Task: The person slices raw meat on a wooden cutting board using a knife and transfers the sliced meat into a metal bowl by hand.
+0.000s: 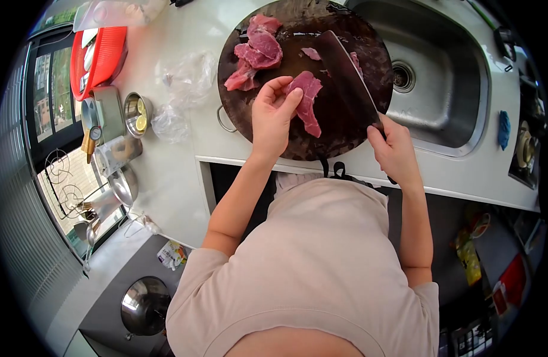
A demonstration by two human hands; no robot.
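My left hand pinches a slice of raw red meat between thumb and fingers, over the round dark cutting board. In my right hand is the handle of a cleaver, its broad dark blade pointing away from me across the board's right half. Small meat scraps lie beside the blade, partly covered by it. Larger chunks of raw meat rest on the board's far left part.
Right of the board is a steel sink, whose rim the board overlaps. Crumpled plastic bags lie to the left on the white counter. Further left are a metal bowl with lemon slices and a red basket. A blue cloth lies at the right.
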